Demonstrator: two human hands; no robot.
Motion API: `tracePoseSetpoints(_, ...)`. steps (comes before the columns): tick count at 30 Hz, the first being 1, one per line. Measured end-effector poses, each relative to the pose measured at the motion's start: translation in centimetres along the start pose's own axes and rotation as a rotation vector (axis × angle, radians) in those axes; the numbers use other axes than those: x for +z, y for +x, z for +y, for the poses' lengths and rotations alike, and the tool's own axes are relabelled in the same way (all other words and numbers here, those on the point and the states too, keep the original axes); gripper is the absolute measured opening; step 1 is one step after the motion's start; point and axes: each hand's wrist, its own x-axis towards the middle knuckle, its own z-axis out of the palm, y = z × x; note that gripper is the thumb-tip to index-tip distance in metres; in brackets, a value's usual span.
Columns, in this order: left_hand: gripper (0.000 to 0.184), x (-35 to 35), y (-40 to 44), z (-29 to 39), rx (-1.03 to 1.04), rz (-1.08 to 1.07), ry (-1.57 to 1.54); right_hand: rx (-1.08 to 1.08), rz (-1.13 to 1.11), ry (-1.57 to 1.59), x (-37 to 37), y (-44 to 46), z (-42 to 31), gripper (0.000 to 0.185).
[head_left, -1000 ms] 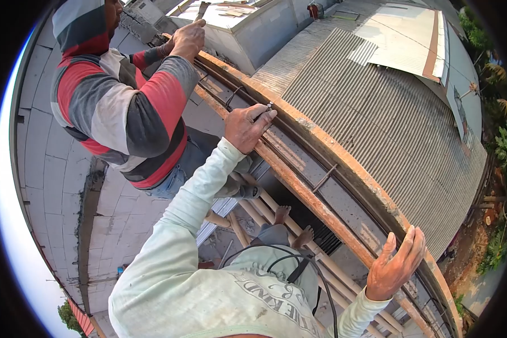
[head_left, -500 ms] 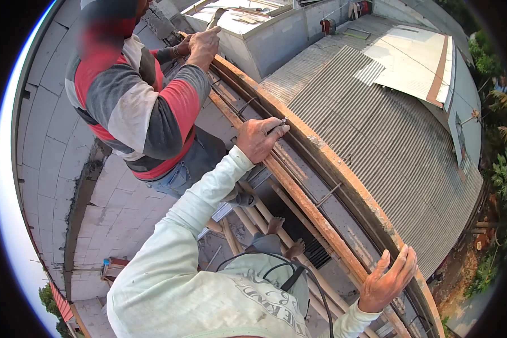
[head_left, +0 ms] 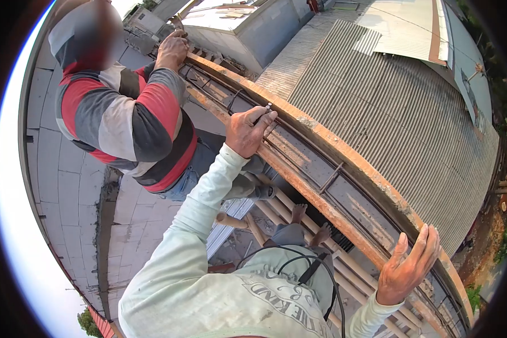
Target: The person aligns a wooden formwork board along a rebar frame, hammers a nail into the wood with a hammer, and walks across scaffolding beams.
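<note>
My left hand [head_left: 245, 133] is closed in a pinch around a few nails [head_left: 269, 106], whose heads stick up past the fingertips. It is over the long wooden formwork, near the inner board [head_left: 304, 188]. My right hand [head_left: 407, 269] is open, fingers spread, with its fingertips at the outer board [head_left: 352, 160]. Between the two boards lie steel reinforcing bars [head_left: 333, 176] tied with stirrups.
A co-worker in a striped shirt [head_left: 124, 121] stands to my left, with a hand [head_left: 172, 52] at the formwork's far end. Bamboo poles [head_left: 276, 211] and my bare feet [head_left: 321, 234] are below. A corrugated roof [head_left: 377, 107] lies lower beyond the outer board; a block wall [head_left: 62, 186] is at left.
The view has shifted, and my left hand's nails now show more plainly above the fingers. The co-worker's raised tool has come down toward the formwork's far end. My right hand remains at the outer board.
</note>
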Motion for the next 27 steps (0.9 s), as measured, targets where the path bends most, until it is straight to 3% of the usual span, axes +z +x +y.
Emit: tracePoseSetpoints(27, 0.030, 0.38, 0.04, -0.17, -0.058, -0.038, -0.044, -0.030, 0.001, -0.007, 0.22, -0.03, 0.60, 0.046)
